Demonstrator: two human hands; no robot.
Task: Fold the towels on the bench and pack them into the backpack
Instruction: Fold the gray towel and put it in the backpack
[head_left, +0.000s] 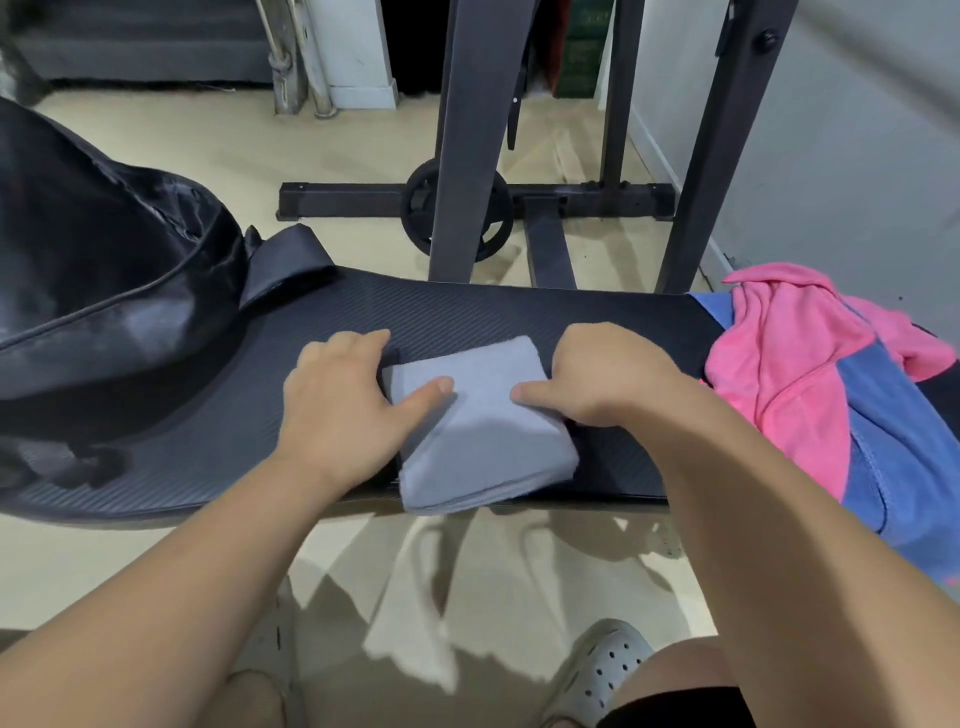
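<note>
A folded grey towel (483, 431) is lying on the middle of the black bench (519, 317), its near edge hanging slightly over the front of the bench. The left hand (353, 400) is gripping the towel's left edge: the thumb is pressing on the top surface and the fingers are curling down beside the fold. The right hand (597, 374) is gripping the right edge in the same way, thumb lying flat on top and fingers bent around the side. The two thumbs are pointing toward each other and are near but apart.

The black backpack (104, 270) is sitting on the left end of the bench, well apart from the towel, with one strap (291, 260) lying across the bench surface toward the middle. The view is not showing whether the backpack's opening is facing the hands.

At the right end of the bench, a pink towel (789, 374) is lying crumpled on top of a blue towel (893, 467); both are unfolded, and the blue one is hanging over the front edge. The pink towel is lying just beside the right forearm.

Behind the bench, a dark metal frame (467, 130) is standing on the floor (208, 156), with a weight plate (415, 218) showing behind one upright. Below the bench, a grey clog (602, 670) is showing on the person's foot.
</note>
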